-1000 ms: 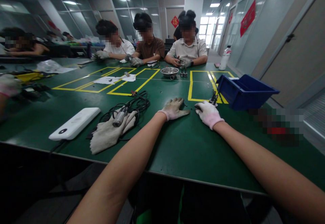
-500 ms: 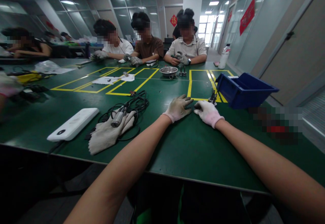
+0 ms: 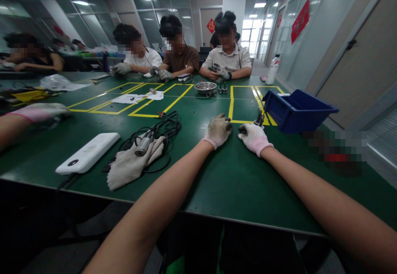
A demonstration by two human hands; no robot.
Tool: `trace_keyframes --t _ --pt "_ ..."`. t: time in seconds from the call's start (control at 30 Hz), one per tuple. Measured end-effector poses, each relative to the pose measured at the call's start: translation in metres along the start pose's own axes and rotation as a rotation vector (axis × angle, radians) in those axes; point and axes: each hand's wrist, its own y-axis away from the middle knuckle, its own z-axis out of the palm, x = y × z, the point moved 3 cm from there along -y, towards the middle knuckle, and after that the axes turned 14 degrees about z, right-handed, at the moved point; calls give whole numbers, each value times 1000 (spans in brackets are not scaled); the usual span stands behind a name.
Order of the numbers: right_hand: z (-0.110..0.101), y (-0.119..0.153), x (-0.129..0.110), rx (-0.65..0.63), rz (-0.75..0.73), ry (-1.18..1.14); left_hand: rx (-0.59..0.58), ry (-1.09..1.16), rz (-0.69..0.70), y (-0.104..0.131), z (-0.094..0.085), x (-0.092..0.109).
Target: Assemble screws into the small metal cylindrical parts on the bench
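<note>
My left hand (image 3: 218,131), in a pale glove with dark-stained fingers, rests low over the green table (image 3: 204,183). Its fingers are loosely bent and a little apart, and no object shows in them. Just to its right is my right hand (image 3: 253,137), gloved alike, with thumb and fingers curled together. Whatever may be inside that curl is hidden. Small dark metal parts (image 3: 259,118) stand right behind the right hand; whether it touches them I cannot tell.
A blue bin (image 3: 300,110) sits at the right. A metal bowl (image 3: 205,87) lies farther back. To the left are a white device (image 3: 88,153), cloth gloves (image 3: 124,170) and a coiled cable (image 3: 169,125). A neighbour's gloved hand (image 3: 43,111) reaches in; several people sit opposite.
My left hand's fingers have drawn in from a spread pose. My right hand has barely moved. At the left, the neighbour's gloved hand has come farther over the table.
</note>
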Motion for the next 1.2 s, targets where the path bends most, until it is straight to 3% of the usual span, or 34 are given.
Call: trace_keyframes --t 0.1,0.3,0.57,0.8,0.97,1.1,1.2 --pt "1 -1 3 -1 27 -30 53 -30 -115 6 -6 -15" --pt "3 -3 6 6 62 -67 -26 -30 -244 21 -2 -44" --pt "4 -4 8 -4 67 -103 -80 120 -247 23 5 -43" --pt "0 -2 8 34 40 -57 30 241 -419 27 -3 -60" --pt "-12 15 -11 131 -55 -48 -9 175 -452 38 -9 -76" --pt "-2 29 -39 -37 -219 -42 -141 104 -337 40 -5 -72" --pt "9 25 -52 -85 -253 -42 -130 65 -294 34 -6 -62"
